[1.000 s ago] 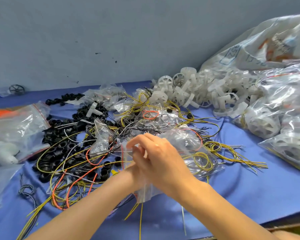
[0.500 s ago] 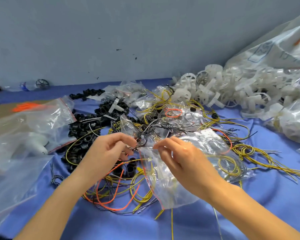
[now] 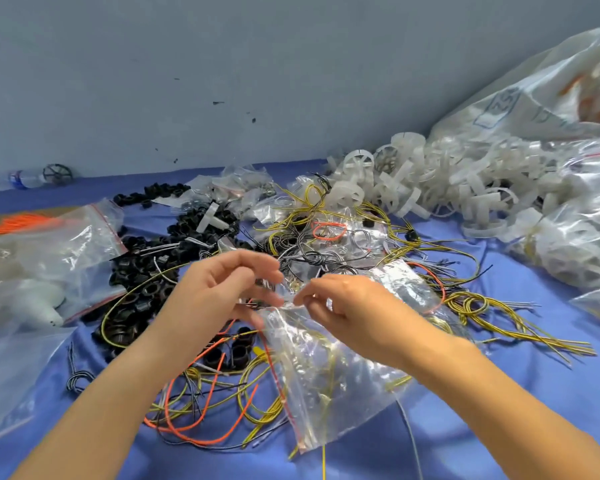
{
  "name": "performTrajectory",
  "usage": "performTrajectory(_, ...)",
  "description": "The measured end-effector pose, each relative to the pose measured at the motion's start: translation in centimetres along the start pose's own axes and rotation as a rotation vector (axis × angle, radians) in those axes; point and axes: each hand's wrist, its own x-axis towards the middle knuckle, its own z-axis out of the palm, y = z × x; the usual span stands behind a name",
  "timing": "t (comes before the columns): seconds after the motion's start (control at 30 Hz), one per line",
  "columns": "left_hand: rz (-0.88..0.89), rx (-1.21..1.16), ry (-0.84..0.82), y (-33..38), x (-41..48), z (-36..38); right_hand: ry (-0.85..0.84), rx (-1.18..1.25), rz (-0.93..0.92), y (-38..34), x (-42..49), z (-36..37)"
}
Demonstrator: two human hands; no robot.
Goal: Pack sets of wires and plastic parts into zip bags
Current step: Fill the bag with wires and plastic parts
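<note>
A clear zip bag (image 3: 321,379) with a red strip along its mouth hangs in front of me, yellow wire showing inside it. My right hand (image 3: 347,306) pinches its top corner. My left hand (image 3: 222,292) is at the same top edge, fingertips curled on the plastic; blur hides how firmly it grips. Under my hands lies a tangle of yellow, orange and black wires (image 3: 222,403). A heap of black plastic rings (image 3: 142,271) sits to the left, and a pile of white plastic wheels (image 3: 413,188) lies at the back right.
Everything rests on a blue cloth (image 3: 499,427) against a grey wall. Large clear bags of white parts (image 3: 582,237) crowd the right side. More zip bags (image 3: 49,251) lie at the left. Small filled bags (image 3: 243,188) sit at the back centre.
My hands, joined over the bag a second ago, drew apart and now meet again at the bag's top edge. The view has swung left.
</note>
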Motion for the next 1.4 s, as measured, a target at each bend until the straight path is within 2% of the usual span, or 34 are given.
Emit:
performTrajectory(0.23, 0.017, 0.398, 0.009, -1.2, 10.0, 6.9, 0.024, -0.148, 0.21, 4.9, -1.0, -4.8)
performTrajectory(0.4, 0.091, 0.672, -0.196, -2.5, 13.9, 13.4, 0.193, -0.153, 0.553, 10.4, -2.9, -9.0)
performTrajectory(0.5, 0.189, 0.854, -0.325, -2.8, 14.9, 16.8, 0.124, -0.235, 0.677, 12.2, -3.6, -9.5)
performTrajectory(0.63, 0.254, 1.141, -0.528, -3.4, 15.6, 19.8, -0.021, -0.259, 0.737, 13.1, -4.1, -8.7)
performTrajectory(0.7, 0.291, 1.253, -0.566, -3.9, 15.5, 20.0, -0.057, -0.255, 0.731, 13.5, -4.1, -8.4)
performTrajectory(0.93, 0.326, 1.232, -0.62, -3.8, 13.7, 17.4, -0.049, -0.239, 0.738, 14.5, -4.4, -8.9)
performTrajectory(1.07, 0.28, 1.164, -0.617, -3.1, 13.7, 17.3, -0.03, -0.233, 0.731, 14.2, -4.2, -9.0)
performTrajectory(1.27, 0.198, 1.21, -0.602, -1.8, 14.6, 16.9, 0.053, -0.298, 0.62, 12.9, -2.9, -7.6)
performTrajectory(1.4, 0.256, 1.219, -0.597, -1.5, 13.5, 15.6, -0.03, -0.348, 0.582, 12.7, -1.9, -6.1)
